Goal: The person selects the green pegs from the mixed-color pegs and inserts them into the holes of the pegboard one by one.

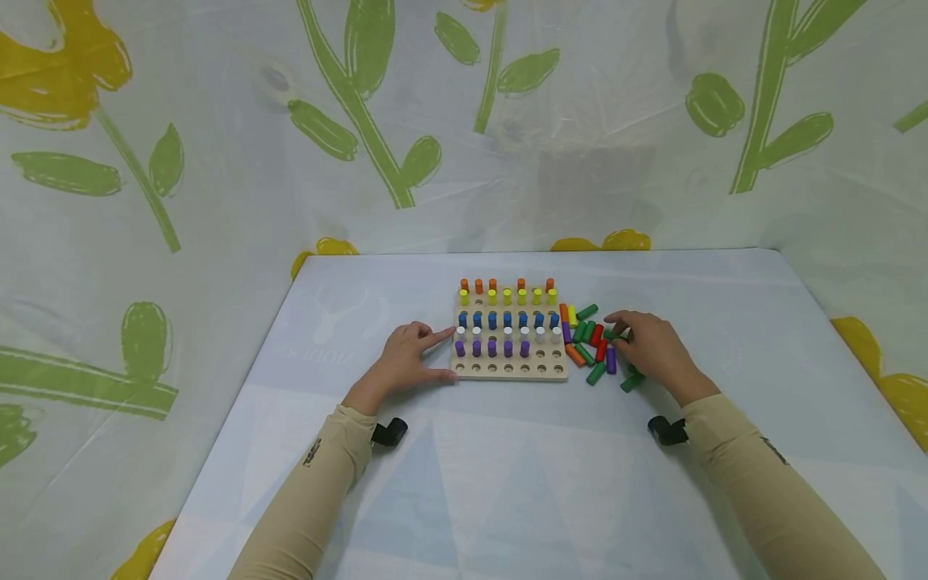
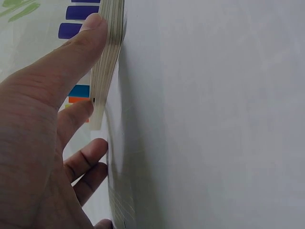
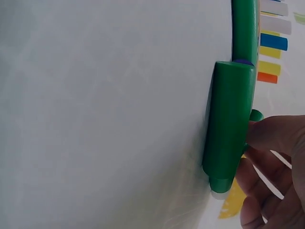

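Observation:
A wooden pegboard (image 1: 507, 373) lies on the table, with rows of orange, yellow, blue, white and purple pegs upright in its holes. The front row of holes is bare. At the board's left side, my left hand (image 1: 408, 356) touches the edge with straight index finger and thumb; the left wrist view shows the thumb (image 2: 90, 38) against the layered side. Right of the board, loose pegs lie in a pile. There my right hand (image 1: 656, 346) pinches a green peg (image 3: 256, 115), mostly hidden by the thumb. Another green peg (image 3: 228, 119) lies close to the right wrist camera.
Green, red, orange, yellow and purple pegs lie loose against the board's right side, among them a red peg (image 1: 596, 333) and a purple peg (image 1: 611, 360). The white table (image 1: 464, 483) ends at a flower-patterned backdrop (image 1: 464, 185).

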Tool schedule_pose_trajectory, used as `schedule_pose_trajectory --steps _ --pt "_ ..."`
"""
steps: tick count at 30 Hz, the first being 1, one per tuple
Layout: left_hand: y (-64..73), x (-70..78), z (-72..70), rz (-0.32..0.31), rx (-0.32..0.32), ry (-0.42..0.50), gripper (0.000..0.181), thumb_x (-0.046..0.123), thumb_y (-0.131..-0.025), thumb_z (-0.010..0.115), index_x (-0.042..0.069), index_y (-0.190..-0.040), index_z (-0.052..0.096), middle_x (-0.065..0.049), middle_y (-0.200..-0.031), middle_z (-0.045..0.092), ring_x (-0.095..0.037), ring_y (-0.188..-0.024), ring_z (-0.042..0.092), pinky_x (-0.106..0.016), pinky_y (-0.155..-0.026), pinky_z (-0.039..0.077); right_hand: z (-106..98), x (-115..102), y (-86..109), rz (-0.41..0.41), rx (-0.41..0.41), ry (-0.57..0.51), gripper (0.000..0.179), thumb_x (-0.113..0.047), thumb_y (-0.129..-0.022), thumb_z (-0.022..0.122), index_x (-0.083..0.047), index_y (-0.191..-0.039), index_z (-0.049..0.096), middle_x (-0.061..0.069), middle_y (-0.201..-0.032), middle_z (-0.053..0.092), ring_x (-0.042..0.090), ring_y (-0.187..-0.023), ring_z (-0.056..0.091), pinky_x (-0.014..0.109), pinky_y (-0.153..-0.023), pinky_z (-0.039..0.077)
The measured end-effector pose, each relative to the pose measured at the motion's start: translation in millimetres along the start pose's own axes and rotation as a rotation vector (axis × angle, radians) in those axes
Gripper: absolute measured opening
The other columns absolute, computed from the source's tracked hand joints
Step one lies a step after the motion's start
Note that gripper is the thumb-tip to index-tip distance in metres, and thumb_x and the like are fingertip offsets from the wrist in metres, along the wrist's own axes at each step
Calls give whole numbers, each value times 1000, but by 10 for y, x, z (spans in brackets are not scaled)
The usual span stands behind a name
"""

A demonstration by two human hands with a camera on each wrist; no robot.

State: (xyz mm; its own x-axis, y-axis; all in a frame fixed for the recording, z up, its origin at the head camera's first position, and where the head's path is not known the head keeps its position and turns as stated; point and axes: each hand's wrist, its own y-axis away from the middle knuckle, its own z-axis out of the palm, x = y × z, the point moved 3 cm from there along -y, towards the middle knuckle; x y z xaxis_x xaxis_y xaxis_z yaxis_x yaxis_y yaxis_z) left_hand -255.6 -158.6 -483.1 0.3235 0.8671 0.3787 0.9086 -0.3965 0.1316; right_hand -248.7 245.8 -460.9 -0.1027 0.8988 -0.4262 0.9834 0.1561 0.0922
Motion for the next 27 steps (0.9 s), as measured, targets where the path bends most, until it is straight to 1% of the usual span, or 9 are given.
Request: schedule_pose_trajectory --steps 5,8,10,12,15,17,21,27 --pt "6 2 -5 8 5 -2 90 64 -79 78 33 -156 42 -10 -127 43 -27 -114 38 -46 -104 32 -33 -17 43 -4 36 11 38 -12 -97 68 -5 -134 64 17 -113 65 30 -90 60 38 -72 56" --pt "6 1 -5 9 7 -1 90 64 -79 78 33 -156 42 -10 -127 43 -28 -114 38 -46 -104 32 -54 -25 73 -4 61 -10 35 -11 -97 68 -4 -131 66 17 -111 65 29 -88 60 38 -71 56" --pt "8 3 -5 8 6 1 90 64 -79 78 33 -156 42 -10 -127 43 -28 -114 37 -46 -104 32 -62 -29 88 -4 70 -26 34 -11 -97 68 -4 -130 66 17 -112 65 30 -90 60 41 -74 56" --pt "10 5 -5 8 6 1 90 65 -80 77 33 -156 42 -9 -127 43 -27 -114 37 -46 -104 32 -70 -27 101 -2 76 -33 32 -11 -97 67 -3 -129 66 18 -114 66 32 -95 60 45 -79 55" --pt "14 6 -5 5 7 6 90 64 -79 78 32 -156 43 -9 -127 43 -28 -115 37 -46 -104 32 -74 -21 107 2 83 -32 31 -12 -98 65 -4 -128 66 18 -117 67 36 -103 59 51 -86 51" --pt "13 3 -1 3 5 10 90 64 -79 78 32 -156 43 -9 -127 43 -28 -115 37 -46 -104 32 -79 -19 113 6 90 -32 31 -13 -98 65 -4 -128 66 18 -118 67 38 -106 58 54 -89 49" --pt "7 -4 7 -1 3 12 90 63 -80 78 33 -156 42 -9 -127 43 -27 -115 37 -46 -104 32 -88 -14 130 9 112 -43 31 -13 -97 66 -3 -126 67 18 -116 68 39 -106 57 56 -90 47" --pt "5 8 0 5 9 6 90 63 -80 79 32 -156 42 -9 -126 43 -28 -113 37 -46 -103 32 -90 3 141 -21 166 -36 29 -15 -97 69 -3 -123 68 17 -112 71 38 -104 59 60 -94 40"
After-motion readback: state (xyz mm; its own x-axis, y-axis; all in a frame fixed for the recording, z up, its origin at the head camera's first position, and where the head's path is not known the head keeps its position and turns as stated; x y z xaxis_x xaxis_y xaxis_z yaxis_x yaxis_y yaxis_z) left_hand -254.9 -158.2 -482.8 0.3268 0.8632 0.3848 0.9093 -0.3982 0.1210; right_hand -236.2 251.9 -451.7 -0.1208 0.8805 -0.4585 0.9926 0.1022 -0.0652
